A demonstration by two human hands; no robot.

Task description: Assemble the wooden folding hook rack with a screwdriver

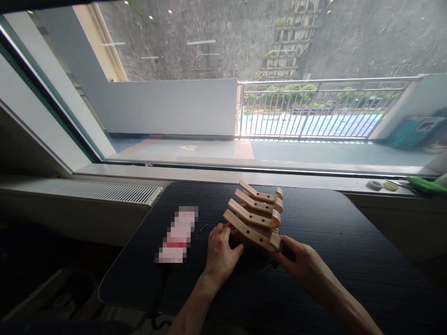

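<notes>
A pale wooden rack (253,216) with several curved, hook-ended slats stands on the black table. Dark round holes show in the slats. My left hand (220,249) is at the rack's near left side, with its fingers curled behind the lower edge and the thumb stretched toward the front; it appears to grip the base. At the near right corner, the fingers of my right hand (296,256) press against the front slat's end, partly hidden behind it. A small dark screw-like piece (203,228) lies left of the rack.
The black table (335,242) has rounded corners and abuts the window sill (195,176). A blurred-out pink strip (178,235) lies on its left part. Tape rolls (375,185) and a green item (424,186) sit on the sill at right. A radiator (104,190) is at left.
</notes>
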